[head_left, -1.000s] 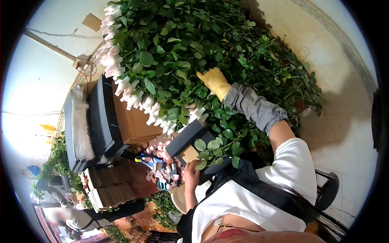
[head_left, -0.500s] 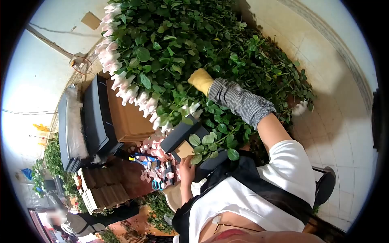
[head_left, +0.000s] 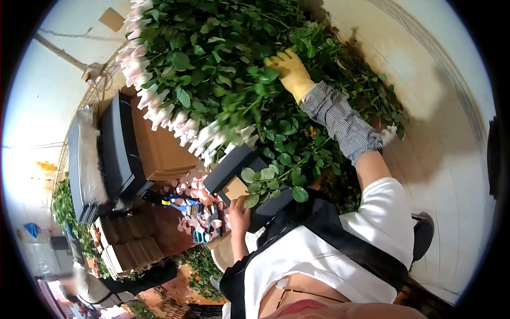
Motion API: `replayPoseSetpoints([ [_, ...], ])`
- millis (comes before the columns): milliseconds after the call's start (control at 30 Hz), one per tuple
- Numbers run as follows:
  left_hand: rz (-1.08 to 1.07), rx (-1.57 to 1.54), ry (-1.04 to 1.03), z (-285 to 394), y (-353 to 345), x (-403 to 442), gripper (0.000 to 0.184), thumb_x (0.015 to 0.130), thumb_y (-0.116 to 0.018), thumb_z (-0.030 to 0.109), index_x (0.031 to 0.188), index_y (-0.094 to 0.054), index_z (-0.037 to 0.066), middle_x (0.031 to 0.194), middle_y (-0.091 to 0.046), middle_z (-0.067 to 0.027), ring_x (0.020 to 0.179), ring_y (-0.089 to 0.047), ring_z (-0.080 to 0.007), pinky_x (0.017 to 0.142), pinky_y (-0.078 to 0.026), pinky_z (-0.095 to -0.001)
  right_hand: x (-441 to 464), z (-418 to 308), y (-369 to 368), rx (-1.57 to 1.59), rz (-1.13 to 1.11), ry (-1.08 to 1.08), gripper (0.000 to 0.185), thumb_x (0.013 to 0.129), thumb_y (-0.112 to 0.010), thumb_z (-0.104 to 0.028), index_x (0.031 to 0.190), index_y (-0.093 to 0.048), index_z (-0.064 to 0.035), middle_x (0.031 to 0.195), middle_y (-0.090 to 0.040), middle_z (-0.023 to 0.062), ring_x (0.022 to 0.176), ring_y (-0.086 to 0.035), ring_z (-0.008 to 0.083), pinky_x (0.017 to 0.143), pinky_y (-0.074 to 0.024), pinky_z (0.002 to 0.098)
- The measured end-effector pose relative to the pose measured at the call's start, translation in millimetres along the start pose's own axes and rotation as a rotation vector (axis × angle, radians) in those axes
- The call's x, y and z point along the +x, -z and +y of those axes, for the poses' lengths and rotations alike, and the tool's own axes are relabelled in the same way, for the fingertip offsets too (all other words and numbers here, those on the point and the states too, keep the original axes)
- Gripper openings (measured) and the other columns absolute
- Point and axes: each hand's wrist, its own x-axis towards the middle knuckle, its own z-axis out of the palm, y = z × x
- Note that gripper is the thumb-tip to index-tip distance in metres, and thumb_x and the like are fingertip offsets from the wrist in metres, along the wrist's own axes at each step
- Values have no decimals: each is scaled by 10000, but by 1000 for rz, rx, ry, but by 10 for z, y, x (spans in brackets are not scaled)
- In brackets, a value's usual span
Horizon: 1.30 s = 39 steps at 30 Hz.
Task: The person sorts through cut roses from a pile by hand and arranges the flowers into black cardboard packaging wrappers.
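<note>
My right hand point(head_left: 291, 72), in a yellow glove with a checked oversleeve, is over a big heap of leafy rose stems point(head_left: 196, 58). Its fingers are curled around a leafy rose stem point(head_left: 260, 87), whose leaves are blurred by motion. Pale pink and white wrapped rose heads point(head_left: 154, 109) line the heap's left edge. My bare left hand point(head_left: 239, 215) grips the edge of a tan cardboard piece point(head_left: 235, 190) beside a black padded block point(head_left: 231, 169). A leafy sprig point(head_left: 265, 183) overhangs this cardboard, and part of the fingertips is hidden.
Scissors with blue handles point(head_left: 200, 235) and other tools lie among pink petals point(head_left: 191, 186). Left of them are stacked black sheets point(head_left: 119, 149), a large cardboard box point(head_left: 164, 149) and flat cardboard bundles point(head_left: 127, 244). Another person point(head_left: 101, 290) is at the lower left.
My right hand has moved right and upward across the heap, drawing leafy stems with it. My left hand stays at the cardboard. The whole view has shifted slightly left.
</note>
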Motion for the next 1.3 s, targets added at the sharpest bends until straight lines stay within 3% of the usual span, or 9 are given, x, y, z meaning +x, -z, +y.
replayPoseSetpoints([
  [167, -9, -18, 21, -13, -27, 2, 427, 766, -567, -12, 1182, -654, 30, 1129, -618, -197, 1070, -603, -391, 950, -472, -415, -229, -42, 20, 85, 140, -65, 262, 829, -573, -95, 1076, -661, -111, 1030, -696, 63, 1109, -599, 244, 1071, -393, 395],
  [467, -78, 44, 75, 17, 7, 35, 423, 771, -585, -12, 1187, -641, 44, 1137, -606, -182, 1074, -592, -398, 923, -474, -420, 26, 71, -455, 177, 362, -209, 275, 834, -570, -91, 1085, -673, -139, 1080, -688, 49, 1127, -596, 241, 1078, -390, 401],
  [567, -56, 22, 27, -50, -7, 29, 454, 747, -573, -28, 1191, -638, 43, 1100, -598, -181, 1024, -590, -400, 907, -473, -421, -152, -3, -1015, 169, -568, -138, 349, 862, -528, -41, 1174, -655, -134, 1212, -664, 58, 1224, -562, 268, 1102, -375, 394],
  [600, -39, 15, 9, -57, -14, 28, 465, 739, -569, -33, 1193, -636, 43, 1089, -595, -181, 1009, -588, -401, 903, -473, -422, -394, -71, -1252, 339, -105, -202, 323, 875, -551, -65, 1170, -666, -126, 1250, -651, 101, 1238, -551, 280, 1115, -364, 415],
  [800, -19, -14, 77, -6, -11, 20, 435, 750, -573, -37, 1165, -664, 58, 1142, -626, -169, 1066, -616, -388, 930, -487, -414, -924, -11, -1327, 476, -205, -296, 341, 863, -649, -186, 1188, -671, -84, 1216, -664, 132, 1204, -567, 287, 1132, -344, 423],
  [933, -11, -19, 74, -34, -14, -8, 418, 762, -593, -13, 1166, -665, 63, 1141, -634, -168, 1068, -622, -379, 932, -489, -409, -672, 153, -1441, 592, -461, -330, 370, 880, -627, -231, 1217, -654, -80, 1199, -661, 174, 1108, -613, 335, 965, -489, 446],
  [1067, -17, -3, 74, -28, -12, 8, 405, 772, -608, 8, 1169, -664, 68, 1144, -635, -169, 1068, -626, -374, 924, -493, -408, -47, 226, -1054, 977, -159, -671, 351, 920, -584, -213, 1235, -630, -64, 1176, -665, 184, 1069, -632, 372, 914, -516, 425],
  [1200, -16, 9, 98, -56, -35, 11, 405, 772, -605, 9, 1165, -669, 82, 1122, -632, -165, 1051, -628, -374, 912, -498, -411, 490, 20, -508, 954, 169, -380, 362, 910, -630, -229, 1240, -624, -83, 1134, -676, 174, 1037, -640, 358, 911, -518, 435],
  [1300, -17, 2, 94, -16, -22, 12, 392, 770, -590, 3, 1143, -679, 84, 1113, -633, -161, 1054, -618, -365, 913, -491, -409, 772, -81, -595, 603, 13, -196, 427, 879, -657, -206, 1279, -586, -72, 1187, -657, 148, 1087, -608, 342, 970, -483, 414],
])
